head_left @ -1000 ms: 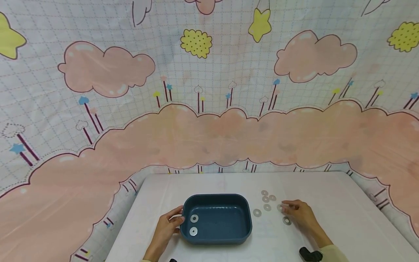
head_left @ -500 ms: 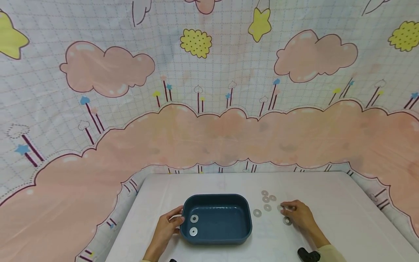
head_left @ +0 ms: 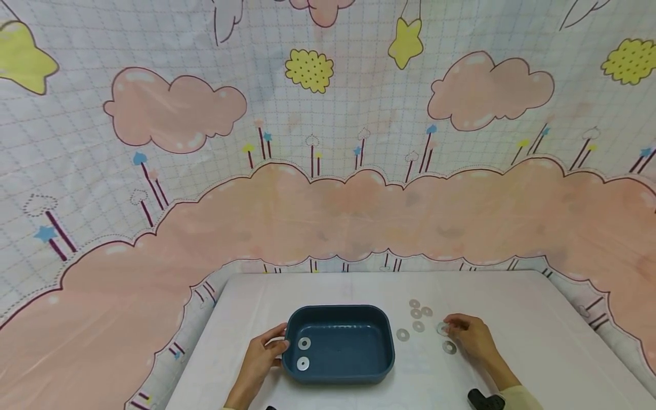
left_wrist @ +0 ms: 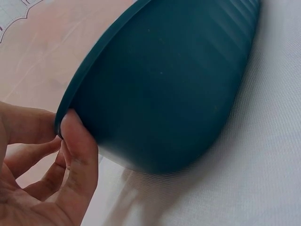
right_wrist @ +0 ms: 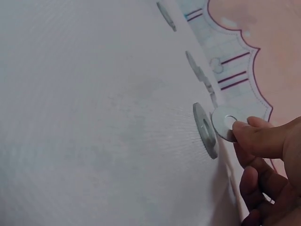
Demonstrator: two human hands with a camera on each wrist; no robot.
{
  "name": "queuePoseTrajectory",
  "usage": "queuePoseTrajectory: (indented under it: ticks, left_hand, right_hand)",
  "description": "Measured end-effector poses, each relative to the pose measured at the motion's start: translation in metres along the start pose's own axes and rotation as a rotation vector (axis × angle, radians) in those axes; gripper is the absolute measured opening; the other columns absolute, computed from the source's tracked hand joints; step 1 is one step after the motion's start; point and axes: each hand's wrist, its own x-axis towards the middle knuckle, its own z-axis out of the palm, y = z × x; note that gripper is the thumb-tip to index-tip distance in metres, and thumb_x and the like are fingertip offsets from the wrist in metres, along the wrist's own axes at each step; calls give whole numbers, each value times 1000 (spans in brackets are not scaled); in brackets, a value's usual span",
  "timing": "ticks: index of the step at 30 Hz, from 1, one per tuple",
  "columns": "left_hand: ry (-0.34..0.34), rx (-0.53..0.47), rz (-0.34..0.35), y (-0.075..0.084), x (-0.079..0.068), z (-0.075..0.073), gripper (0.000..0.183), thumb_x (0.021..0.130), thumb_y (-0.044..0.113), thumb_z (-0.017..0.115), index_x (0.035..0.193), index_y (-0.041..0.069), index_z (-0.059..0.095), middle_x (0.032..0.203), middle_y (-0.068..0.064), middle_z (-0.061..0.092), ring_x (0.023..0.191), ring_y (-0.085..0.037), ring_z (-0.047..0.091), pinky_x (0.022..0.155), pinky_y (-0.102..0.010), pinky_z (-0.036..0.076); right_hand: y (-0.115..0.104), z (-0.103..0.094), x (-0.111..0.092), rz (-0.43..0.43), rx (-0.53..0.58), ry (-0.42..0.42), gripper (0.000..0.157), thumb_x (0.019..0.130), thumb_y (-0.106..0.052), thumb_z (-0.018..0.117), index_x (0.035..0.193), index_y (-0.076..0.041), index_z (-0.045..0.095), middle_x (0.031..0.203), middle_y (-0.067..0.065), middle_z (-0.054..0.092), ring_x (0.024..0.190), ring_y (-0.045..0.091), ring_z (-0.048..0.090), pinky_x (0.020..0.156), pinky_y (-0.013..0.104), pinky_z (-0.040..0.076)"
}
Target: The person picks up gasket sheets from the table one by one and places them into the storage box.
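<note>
A dark blue rectangular tray (head_left: 338, 376) stands on the white table, with two washers (head_left: 303, 363) lying inside along its left end. My left hand (head_left: 260, 359) holds the tray's left rim; in the left wrist view the thumb (left_wrist: 80, 160) presses the outer wall below the rim. To the right of the tray, my right hand (head_left: 474, 339) pinches a flat metal washer (right_wrist: 223, 122) between thumb and forefinger, its hole partly covered. Just nearer than that hand lies another washer (head_left: 449, 347), flat on the table.
Several more washers (head_left: 418, 326) lie between the tray and my right hand, some touching each other. The white table (head_left: 538, 330) ends at a patterned cloth backdrop (head_left: 328, 216). A black device (head_left: 486, 400) sits at my right wrist.
My right hand has drawn slightly to the right, and the washer in its fingertips now shows more plainly. The left hand and tray stay put.
</note>
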Motion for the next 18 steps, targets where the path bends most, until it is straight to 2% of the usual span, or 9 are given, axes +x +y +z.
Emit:
queuePoseTrajectory:
  ticks: [11,18]
  left_hand:
    - [6,3,3,3,0,1,48,90,3,64,137,2,56,123,-17,57,88,-18,64,62,-31,54]
    - [3,7,-2,4,0,0,48,89,3,64,137,2,55,122,-17,58,89,-19,63,62,-31,54]
  right_hand:
    - [-10,-11,-5,-21,85,0,18,88,-14,71,103,-5,73,98,9,74,80,2,60,73,20,47]
    - [-22,-14,-10,19,214,-27,22,90,-13,69,109,-2,70,92,6,70,71,7,56,61,23,48]
